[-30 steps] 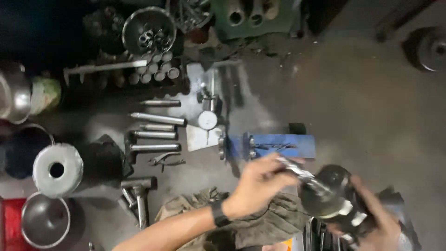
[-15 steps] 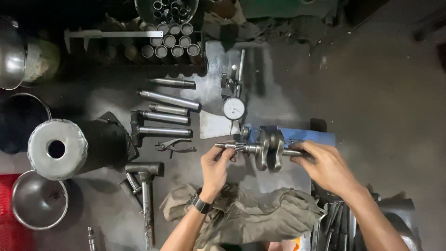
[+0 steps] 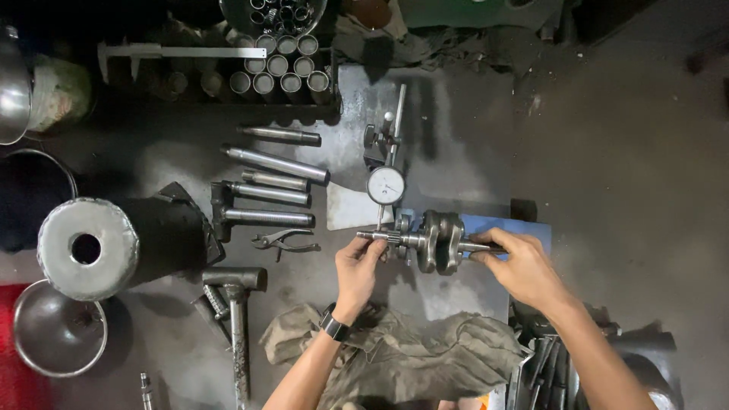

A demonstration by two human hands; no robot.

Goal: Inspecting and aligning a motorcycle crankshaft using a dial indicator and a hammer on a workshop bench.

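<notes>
My left hand (image 3: 358,267) gripped crankshaft (image 3: 437,241) by its splined end, my right hand (image 3: 522,266) gripped opposite shaft end. Crankshaft lay level over blue stand (image 3: 505,226), under dial gauge (image 3: 386,185). Best kept level, seated gently, clear of gauge.

Left hand (image 3: 358,267) and right hand (image 3: 520,266) gripped crankshaft (image 3: 439,241) by shaft ends, held level over blue stand (image 3: 507,226). Dial gauge (image 3: 386,185) sat just above left hand. Pliers (image 3: 282,243) lay left of it; rag (image 3: 410,353) below both hands.
</notes>
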